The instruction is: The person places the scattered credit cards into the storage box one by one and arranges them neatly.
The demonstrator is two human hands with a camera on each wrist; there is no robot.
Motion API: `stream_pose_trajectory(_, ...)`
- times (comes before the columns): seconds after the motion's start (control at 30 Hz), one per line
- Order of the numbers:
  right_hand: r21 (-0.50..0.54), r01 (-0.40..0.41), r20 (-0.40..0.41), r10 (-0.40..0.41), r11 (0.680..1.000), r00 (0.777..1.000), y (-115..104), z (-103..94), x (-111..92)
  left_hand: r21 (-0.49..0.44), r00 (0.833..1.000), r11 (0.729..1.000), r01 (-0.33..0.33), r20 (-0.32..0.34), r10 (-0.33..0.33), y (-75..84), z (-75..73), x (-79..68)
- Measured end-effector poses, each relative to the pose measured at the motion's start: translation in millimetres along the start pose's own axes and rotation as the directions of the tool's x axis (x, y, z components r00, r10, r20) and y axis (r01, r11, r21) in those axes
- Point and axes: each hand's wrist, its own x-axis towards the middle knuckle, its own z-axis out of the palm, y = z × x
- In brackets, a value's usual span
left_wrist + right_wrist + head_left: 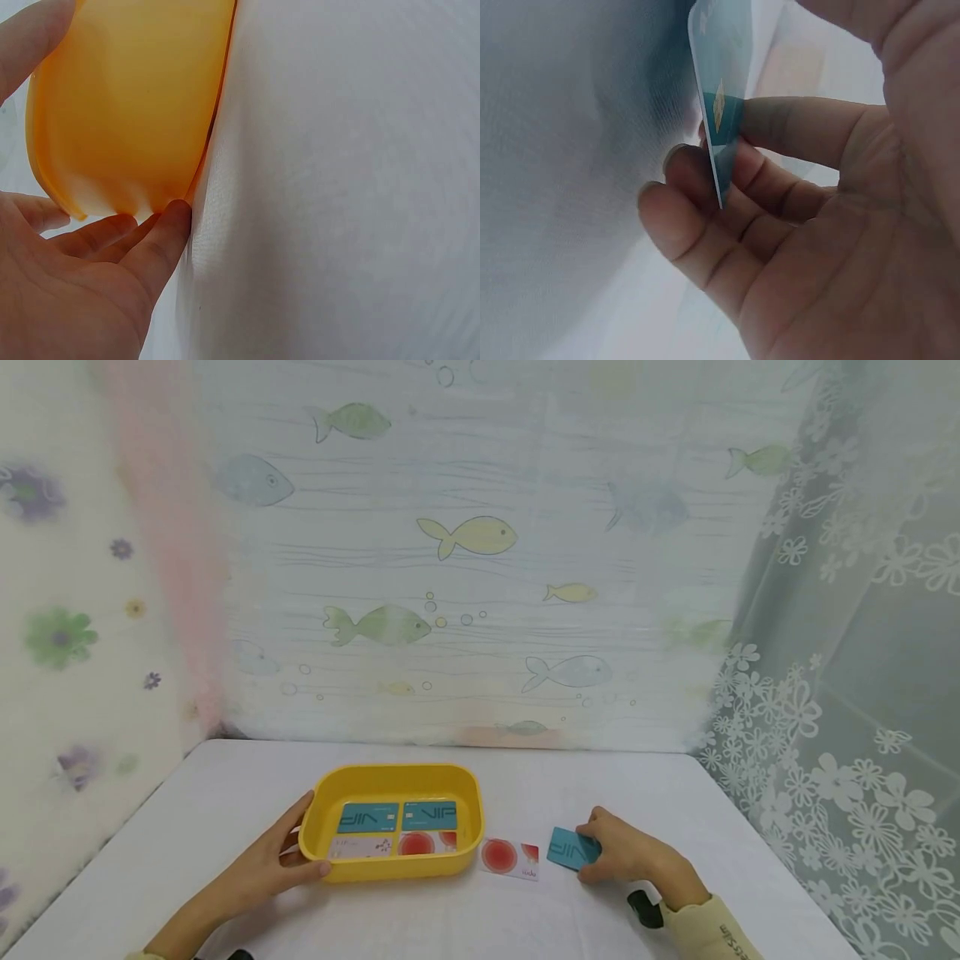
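A teal card (567,848) marked "VIP" is pinched in my right hand (626,852), close over the table to the right. In the right wrist view, the teal card (724,112) stands nearly edge-on between the thumb side and the fingers (679,221). My left hand (255,868) grips the left end of a yellow tray (397,865), thumb at the front corner and fingers along the end wall. From the left wrist, the fingertips (176,217) press on the tray's wall (135,112). Two teal cards (369,817), a pale pink card (360,847) and a red-circle card (417,843) lie inside the tray.
Another white card with red circles (510,858) lies on the table between the tray and my right hand. White cloth covers the table (450,918). A fish-patterned curtain (480,610) hangs behind it, and a floral lace curtain (847,777) hangs at the right.
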Motion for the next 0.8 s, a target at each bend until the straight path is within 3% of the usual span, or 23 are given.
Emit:
stream_pose_trajectory(0.33,-0.007,0.019,-0.046,-0.019,1.0,0.999,2.9,0.2,1.1,-0.002,1.0,1.0,0.018,-0.003,-0.018,-1.0,0.4,0.7)
stream_pose_trajectory(0.57,-0.009,0.046,-0.108,-0.047,0.999,0.993,3.8,0.2,3.5,0.005,1.0,1.0,-0.021,-0.001,0.021,-0.8,0.1,-0.6)
stream_pose_trajectory(0.8,0.013,0.034,-0.122,-0.032,0.999,0.992,3.2,1.7,4.9,0.005,1.0,1.0,-0.011,-0.001,0.011,-0.2,0.2,-0.7)
